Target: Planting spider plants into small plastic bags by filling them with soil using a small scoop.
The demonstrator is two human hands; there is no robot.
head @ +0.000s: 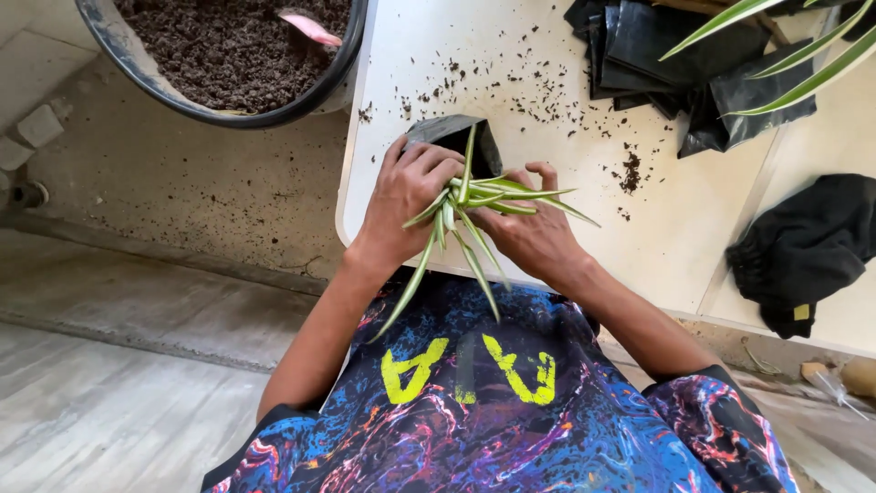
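Note:
A small spider plant (467,212) with striped green and white leaves stands in a black plastic grow bag (436,133) at the near edge of a white table (547,55). My left hand (404,196) is wrapped around the left side of the bag, its fingers pressed in at the plant's base. On the right side, my right hand (537,236) cups the plant, with leaves spreading over its fingers. Most of the bag is hidden behind both hands.
A large black tub of dark soil (237,55) with a pink scoop (310,27) stands on the floor at the upper left. Empty black bags (666,46) are piled at the table's far right under long green leaves (803,64). A black cloth (808,246) lies at right. Soil crumbs dot the tabletop.

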